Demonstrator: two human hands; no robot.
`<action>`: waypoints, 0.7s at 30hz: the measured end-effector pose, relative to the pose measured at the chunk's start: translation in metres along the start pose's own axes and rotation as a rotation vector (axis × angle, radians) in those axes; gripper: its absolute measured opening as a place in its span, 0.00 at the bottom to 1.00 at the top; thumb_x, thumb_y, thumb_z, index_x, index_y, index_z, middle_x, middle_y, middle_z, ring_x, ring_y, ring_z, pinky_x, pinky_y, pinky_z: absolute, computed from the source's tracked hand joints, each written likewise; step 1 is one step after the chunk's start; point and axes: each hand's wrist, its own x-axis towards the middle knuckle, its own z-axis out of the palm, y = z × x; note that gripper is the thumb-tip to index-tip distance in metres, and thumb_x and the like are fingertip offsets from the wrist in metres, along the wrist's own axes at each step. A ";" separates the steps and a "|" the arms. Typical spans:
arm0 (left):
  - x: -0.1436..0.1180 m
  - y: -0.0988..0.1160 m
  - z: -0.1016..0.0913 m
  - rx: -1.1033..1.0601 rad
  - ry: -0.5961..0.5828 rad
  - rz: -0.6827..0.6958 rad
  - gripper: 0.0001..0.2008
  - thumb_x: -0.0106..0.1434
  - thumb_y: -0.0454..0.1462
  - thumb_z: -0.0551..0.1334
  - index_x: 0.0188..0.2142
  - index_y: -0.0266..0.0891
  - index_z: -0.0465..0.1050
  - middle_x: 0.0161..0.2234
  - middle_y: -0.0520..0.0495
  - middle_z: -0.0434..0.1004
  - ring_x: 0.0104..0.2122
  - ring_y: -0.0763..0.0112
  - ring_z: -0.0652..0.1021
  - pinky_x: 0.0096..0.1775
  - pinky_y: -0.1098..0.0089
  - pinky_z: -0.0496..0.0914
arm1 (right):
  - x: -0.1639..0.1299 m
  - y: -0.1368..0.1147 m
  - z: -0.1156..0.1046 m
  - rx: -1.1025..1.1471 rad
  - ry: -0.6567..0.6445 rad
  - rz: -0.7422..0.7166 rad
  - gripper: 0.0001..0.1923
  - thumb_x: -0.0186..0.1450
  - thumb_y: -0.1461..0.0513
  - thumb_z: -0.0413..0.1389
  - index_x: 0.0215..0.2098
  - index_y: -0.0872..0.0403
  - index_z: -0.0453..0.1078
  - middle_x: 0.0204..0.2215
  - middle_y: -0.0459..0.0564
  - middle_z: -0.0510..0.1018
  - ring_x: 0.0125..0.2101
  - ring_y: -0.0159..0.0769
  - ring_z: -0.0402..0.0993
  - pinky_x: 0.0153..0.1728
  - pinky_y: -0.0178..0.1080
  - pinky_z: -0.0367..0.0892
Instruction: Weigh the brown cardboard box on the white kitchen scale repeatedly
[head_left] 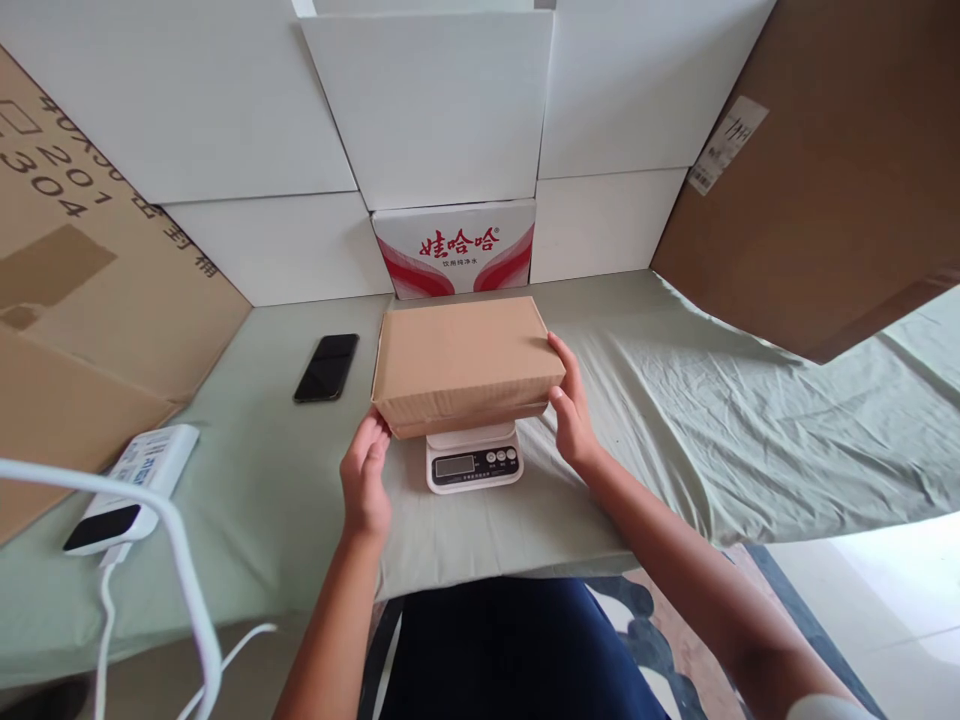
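Observation:
A closed brown cardboard box [465,350] is over a small white kitchen scale [475,472], hiding most of its platform. Whether the box rests on the platform or is held just above it, I cannot tell. The scale's dark display and buttons face me, and no digits are readable. My left hand [367,470] is at the box's front left corner, its fingertips tucked under the lower edge. On the right side, my right hand [571,405] grips the box, thumb at the front corner and fingers along the side.
A black phone [327,368] lies on the green cloth [645,400] left of the box. Farther left are a white power strip [139,485] and its cable. White cartons, one with red print [457,250], stand behind; large brown cartons [817,200] flank both sides.

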 end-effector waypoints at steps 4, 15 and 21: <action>0.050 0.007 0.015 -0.057 -0.079 0.049 0.29 0.65 0.57 0.65 0.59 0.47 0.80 0.60 0.41 0.80 0.64 0.48 0.76 0.67 0.51 0.67 | 0.041 0.002 -0.002 -0.022 0.013 -0.039 0.36 0.73 0.37 0.45 0.74 0.39 0.54 0.75 0.46 0.61 0.76 0.52 0.53 0.77 0.56 0.51; 0.135 -0.059 0.038 -0.124 -0.040 -0.167 0.33 0.60 0.63 0.63 0.54 0.45 0.77 0.65 0.36 0.76 0.68 0.52 0.72 0.70 0.49 0.60 | 0.080 0.097 0.035 0.042 -0.013 0.098 0.48 0.67 0.32 0.48 0.77 0.40 0.44 0.79 0.44 0.49 0.79 0.49 0.43 0.79 0.58 0.43; 0.137 -0.056 0.024 -0.141 0.078 -0.233 0.33 0.66 0.62 0.57 0.58 0.42 0.76 0.67 0.34 0.73 0.68 0.55 0.72 0.69 0.52 0.62 | 0.074 0.107 0.028 0.043 -0.006 0.184 0.49 0.68 0.31 0.45 0.79 0.38 0.34 0.80 0.45 0.47 0.79 0.49 0.45 0.75 0.62 0.55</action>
